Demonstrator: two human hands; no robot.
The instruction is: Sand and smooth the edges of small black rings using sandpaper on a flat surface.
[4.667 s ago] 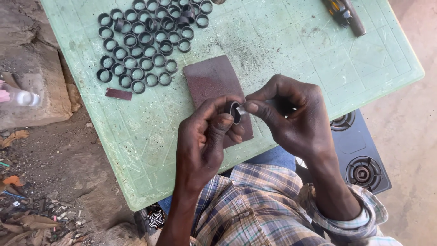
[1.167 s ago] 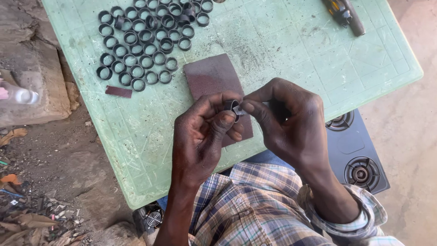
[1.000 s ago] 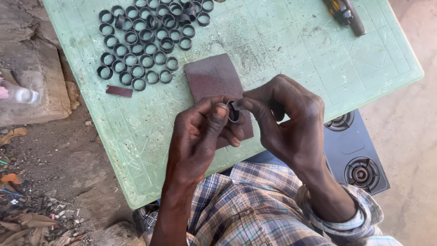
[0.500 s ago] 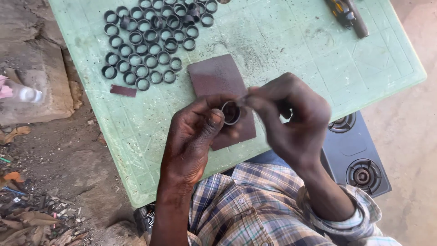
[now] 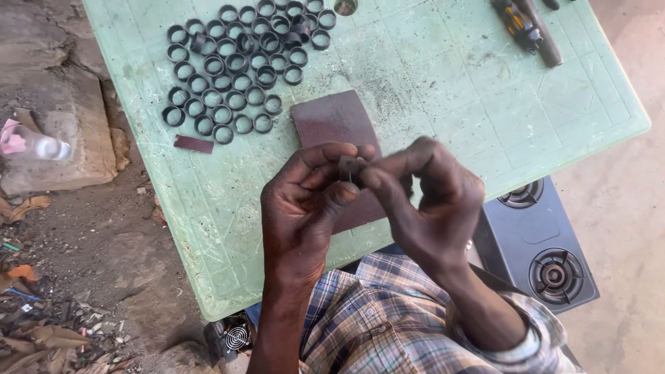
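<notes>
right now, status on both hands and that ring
Left hand and right hand both pinching one small dark ring above the brown sheet. Pile of dark rings on green table, untouched. Nothing between hands and pile.

Both hands, the left hand point(image 5: 305, 208) and the right hand point(image 5: 426, 201), meet over the near edge of the green bench point(image 5: 450, 90), above a dark brown sheet point(image 5: 332, 121) that lies flat and blocks nothing. To the far left a dense cluster of black rings point(image 5: 235, 62) fills that corner, with a small dark strip point(image 5: 193, 144) just beside it. At the far right edge lie tools point(image 5: 526, 28). Between the rings and the tools the bench surface is open, and so is the right near part. Below the bench on the right stands a gas stove point(image 5: 540, 242), close beside the right forearm.
</notes>
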